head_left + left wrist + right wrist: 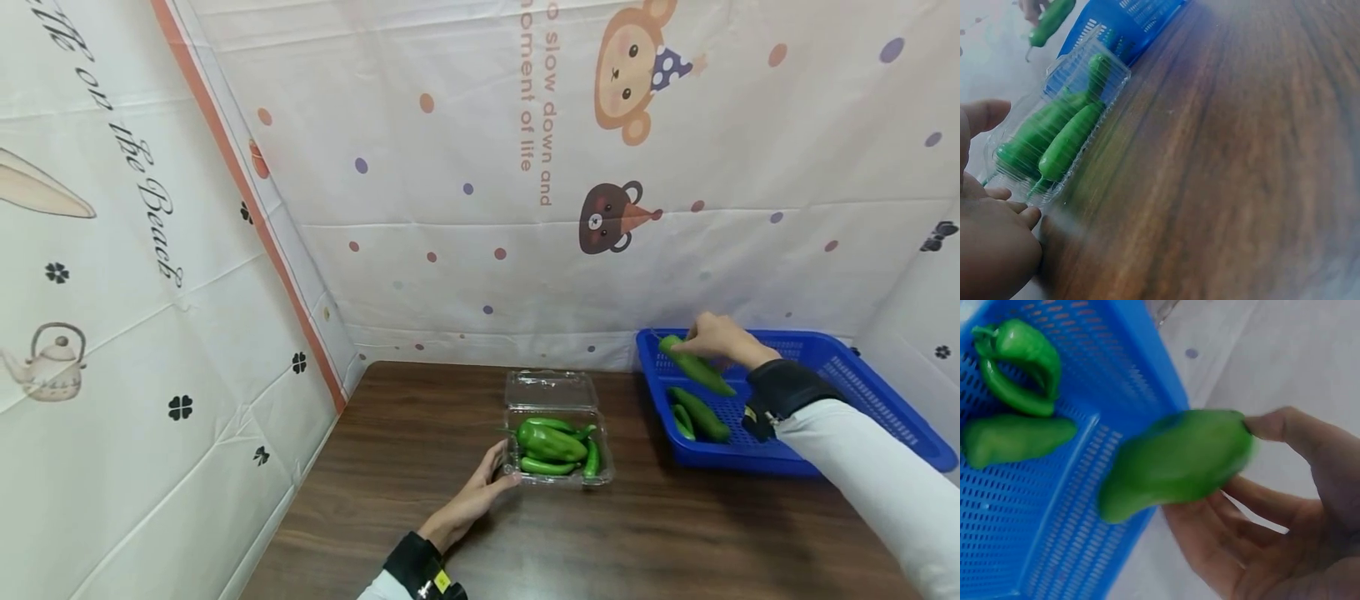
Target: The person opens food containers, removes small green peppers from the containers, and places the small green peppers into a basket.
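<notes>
A hinged clear plastic container (551, 481) stands on the table with its lid up, holding several green peppers (551, 442). My left hand (468, 504) rests against the container's left end, thumb and fingers spread at its near corner. In the left wrist view, the peppers (1072, 140) show through the clear wall. My right hand (718, 340) pinches a long green pepper (696, 367) at its stem end, above a blue plastic basket (750, 464). The right wrist view shows this pepper (1175, 464) between thumb and fingers, slightly blurred.
More green peppers (699, 415) lie at the left side of the basket; one (1019, 437) is fairly straight, another (1029, 347) bent. The brown wooden table (405, 433) meets a printed cloth wall (450, 292) at the back and left.
</notes>
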### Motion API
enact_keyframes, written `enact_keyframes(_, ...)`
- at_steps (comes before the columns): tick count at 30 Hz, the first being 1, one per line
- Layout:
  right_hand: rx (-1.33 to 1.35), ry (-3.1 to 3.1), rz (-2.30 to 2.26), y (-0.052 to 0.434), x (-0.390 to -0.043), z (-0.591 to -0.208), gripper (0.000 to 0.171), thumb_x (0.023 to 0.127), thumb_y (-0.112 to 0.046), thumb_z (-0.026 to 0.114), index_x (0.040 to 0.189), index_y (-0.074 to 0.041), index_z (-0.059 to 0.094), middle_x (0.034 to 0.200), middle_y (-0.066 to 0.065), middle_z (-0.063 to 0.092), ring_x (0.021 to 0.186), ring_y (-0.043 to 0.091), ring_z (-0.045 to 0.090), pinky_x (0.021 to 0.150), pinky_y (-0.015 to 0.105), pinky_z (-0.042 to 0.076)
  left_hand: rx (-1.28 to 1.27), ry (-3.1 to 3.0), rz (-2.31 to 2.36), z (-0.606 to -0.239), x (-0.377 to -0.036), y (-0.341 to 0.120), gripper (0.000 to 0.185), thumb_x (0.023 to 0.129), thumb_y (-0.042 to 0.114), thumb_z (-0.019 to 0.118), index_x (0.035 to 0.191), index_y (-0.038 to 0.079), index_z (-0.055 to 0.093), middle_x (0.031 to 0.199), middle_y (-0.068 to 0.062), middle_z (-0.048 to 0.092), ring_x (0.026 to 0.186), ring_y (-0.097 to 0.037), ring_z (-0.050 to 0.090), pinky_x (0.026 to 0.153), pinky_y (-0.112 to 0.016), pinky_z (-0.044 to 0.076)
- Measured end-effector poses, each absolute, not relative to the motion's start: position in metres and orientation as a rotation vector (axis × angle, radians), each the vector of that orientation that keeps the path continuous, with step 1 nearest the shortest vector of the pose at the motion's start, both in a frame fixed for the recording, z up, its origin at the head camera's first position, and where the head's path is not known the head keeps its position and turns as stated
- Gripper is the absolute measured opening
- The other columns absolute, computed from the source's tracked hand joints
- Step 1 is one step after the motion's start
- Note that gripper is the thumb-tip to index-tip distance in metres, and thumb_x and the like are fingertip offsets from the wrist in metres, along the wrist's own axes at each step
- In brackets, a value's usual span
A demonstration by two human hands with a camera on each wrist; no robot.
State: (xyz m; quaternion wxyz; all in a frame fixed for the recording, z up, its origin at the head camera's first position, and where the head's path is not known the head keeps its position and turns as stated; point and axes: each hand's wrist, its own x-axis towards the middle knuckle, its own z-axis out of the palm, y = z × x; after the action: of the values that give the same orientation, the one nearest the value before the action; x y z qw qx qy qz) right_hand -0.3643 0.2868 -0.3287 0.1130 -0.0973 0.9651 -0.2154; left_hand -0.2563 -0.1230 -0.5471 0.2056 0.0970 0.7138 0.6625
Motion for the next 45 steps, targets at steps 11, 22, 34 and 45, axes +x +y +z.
enact_keyframes(11,-0.084,2.496,-0.626,0.296,-0.374,-0.359,0.040,0.097,-0.022,0.066,0.108,0.013,0.052,0.099,0.027,0.069,0.091,0.035,0.072,0.077,0.050,0.061,0.244,1.975,1.848,-0.552,-0.251,-0.122,0.078,0.103,0.034,0.062,0.164,0.017,0.017,0.171,-0.022,0.009,0.158,-0.045,0.006,0.124,-0.064,0.016)
enact_keyframes(22,-0.047,2.449,-0.687,0.299,-0.383,-0.394,0.076,0.096,-0.020,0.066,0.135,0.030,0.023,0.114,0.042,0.059,0.098,0.045,0.070,0.080,0.053,0.060,0.246,1.980,1.847,-0.547,-0.254,-0.123,0.078,0.103,0.036,0.062,0.164,0.018,0.017,0.171,-0.021,0.009,0.158,-0.045,0.007,0.124,-0.065,0.017)
enact_keyframes(34,-0.059,2.513,-0.646,0.299,-0.377,-0.399,0.050,0.095,-0.013,0.063,0.120,0.026,0.044,0.092,0.028,0.064,0.080,0.032,0.070,0.073,0.047,0.061,0.276,1.993,1.862,-0.548,-0.257,-0.121,0.075,0.104,0.033,0.060,0.164,0.016,0.017,0.171,-0.020,0.012,0.158,-0.043,0.009,0.124,-0.062,0.019)
enact_keyframes(45,-0.123,2.547,-0.575,0.301,-0.376,-0.372,0.039,0.099,-0.022,0.062,0.110,0.016,0.058,0.097,0.029,0.068,0.089,0.037,0.071,0.074,0.047,0.062,0.267,1.991,1.866,-0.548,-0.257,-0.122,0.076,0.104,0.034,0.059,0.164,0.016,0.016,0.171,-0.021,0.011,0.158,-0.043,0.008,0.124,-0.063,0.018)
